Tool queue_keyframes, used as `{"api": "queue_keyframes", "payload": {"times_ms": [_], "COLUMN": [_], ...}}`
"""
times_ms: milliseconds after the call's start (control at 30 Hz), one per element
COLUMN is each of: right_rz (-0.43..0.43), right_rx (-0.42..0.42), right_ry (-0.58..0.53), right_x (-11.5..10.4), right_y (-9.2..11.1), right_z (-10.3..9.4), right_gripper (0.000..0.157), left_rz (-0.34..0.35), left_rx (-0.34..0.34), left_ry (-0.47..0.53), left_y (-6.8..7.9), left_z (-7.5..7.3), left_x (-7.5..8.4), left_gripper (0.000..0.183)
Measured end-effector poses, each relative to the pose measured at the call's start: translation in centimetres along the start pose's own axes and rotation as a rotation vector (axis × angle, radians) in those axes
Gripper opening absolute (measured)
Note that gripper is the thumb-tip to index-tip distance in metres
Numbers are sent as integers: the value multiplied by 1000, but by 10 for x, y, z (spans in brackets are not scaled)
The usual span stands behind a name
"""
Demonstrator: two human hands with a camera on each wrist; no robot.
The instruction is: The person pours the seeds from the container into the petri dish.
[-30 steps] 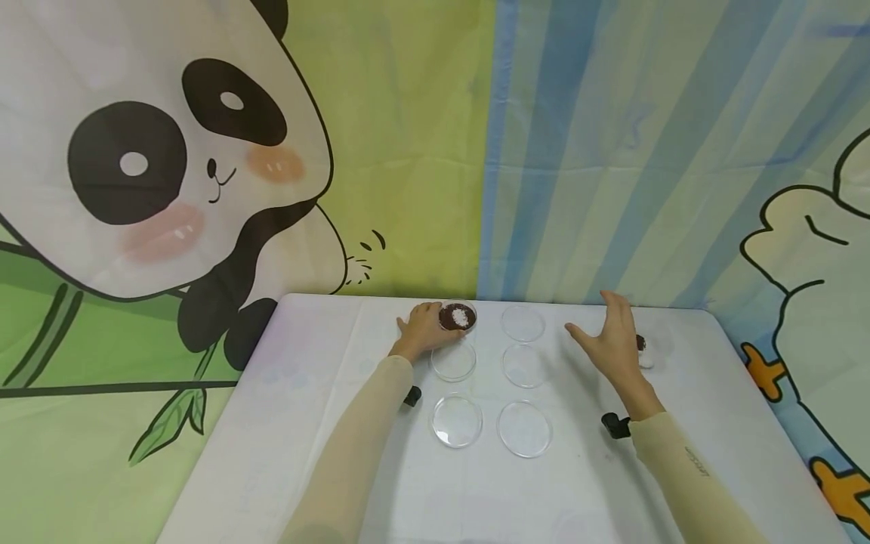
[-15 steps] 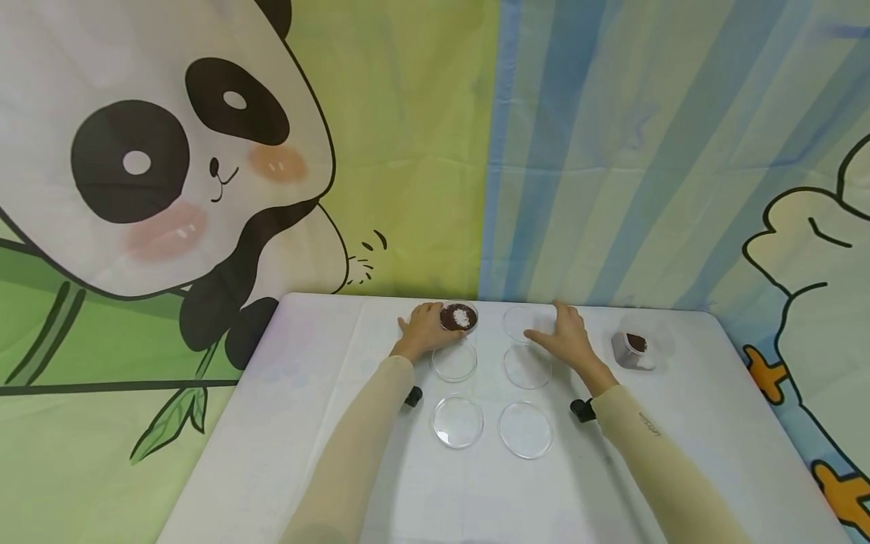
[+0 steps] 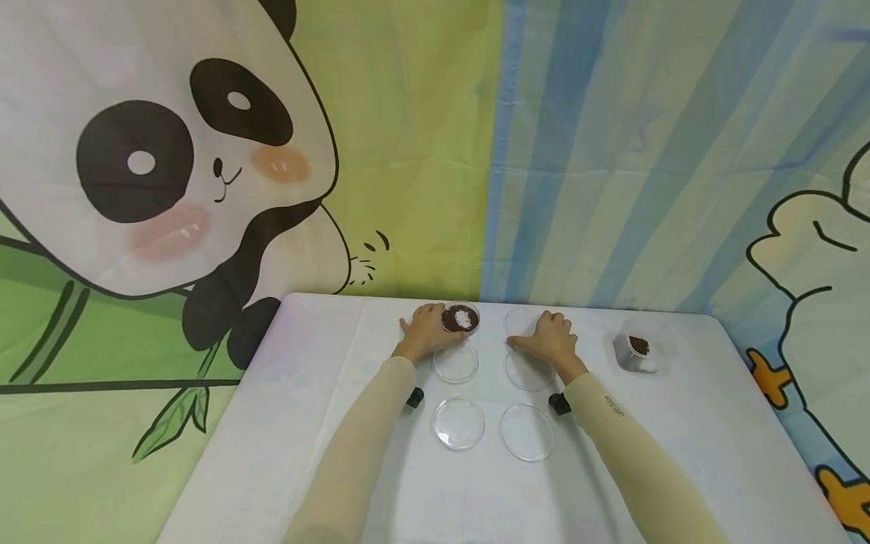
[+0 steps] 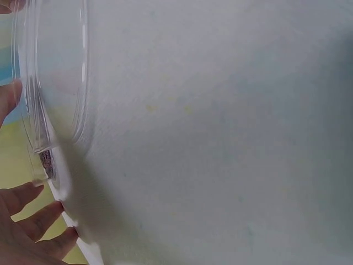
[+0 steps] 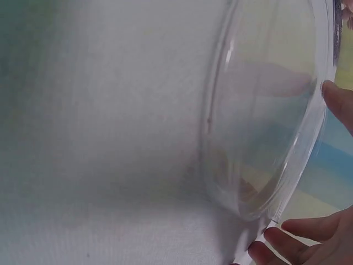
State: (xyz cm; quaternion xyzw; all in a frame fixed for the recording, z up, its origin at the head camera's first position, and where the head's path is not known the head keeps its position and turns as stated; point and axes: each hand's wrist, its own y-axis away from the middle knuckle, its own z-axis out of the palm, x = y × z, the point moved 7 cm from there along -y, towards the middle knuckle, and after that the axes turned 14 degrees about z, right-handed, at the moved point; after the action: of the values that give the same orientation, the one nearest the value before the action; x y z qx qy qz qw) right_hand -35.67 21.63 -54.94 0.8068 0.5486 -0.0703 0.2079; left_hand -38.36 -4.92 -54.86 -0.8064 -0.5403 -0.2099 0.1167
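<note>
My left hand (image 3: 424,332) holds a clear petri dish (image 3: 478,311) at the back left, thumb at its near side. Dark brown granules (image 3: 449,319) lie in it with white bits (image 3: 464,319) on top. My right hand (image 3: 552,338) is at an empty petri dish (image 3: 518,320) at the back right. Its thumb and fingers are spread around that dish's edge; firm contact is unclear. In the right wrist view, the thumb (image 5: 336,99) is at a clear rim. Left fingertips (image 4: 41,221) show near the granules in the left wrist view.
Empty clear dishes stand nearer me: middle left (image 3: 456,363), middle right (image 3: 529,372), front left (image 3: 459,423) and front right (image 3: 527,432). A small container (image 3: 630,353) with dark brown and white contents stands on the white table (image 3: 680,423) at right. A printed curtain (image 3: 408,151) hangs behind.
My right hand has moved left from beside the small container to the back right dish, uncovering that container. The left hand stays at the filled dish.
</note>
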Motion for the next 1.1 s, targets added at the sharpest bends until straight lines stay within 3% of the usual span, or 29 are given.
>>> {"api": "queue_keyframes", "payload": {"times_ms": [433,733,1100], "right_rz": [22,-134,-210], "right_rx": [8,58,72], "right_ry": [-12,-78,-84], "right_x": [-2,-22,-42], "right_y": [0,3,11], "right_z": [-1,-6,2], "right_gripper": [102,99,105], "left_rz": [7,5,6], "left_rx": [-4,-7,10], "left_ry": [-3,-6,-15], "left_y": [-3,-5,-2], "left_z": [4,3,3], "left_x": [-3,-6,-3], "left_gripper": [96,97,94]}}
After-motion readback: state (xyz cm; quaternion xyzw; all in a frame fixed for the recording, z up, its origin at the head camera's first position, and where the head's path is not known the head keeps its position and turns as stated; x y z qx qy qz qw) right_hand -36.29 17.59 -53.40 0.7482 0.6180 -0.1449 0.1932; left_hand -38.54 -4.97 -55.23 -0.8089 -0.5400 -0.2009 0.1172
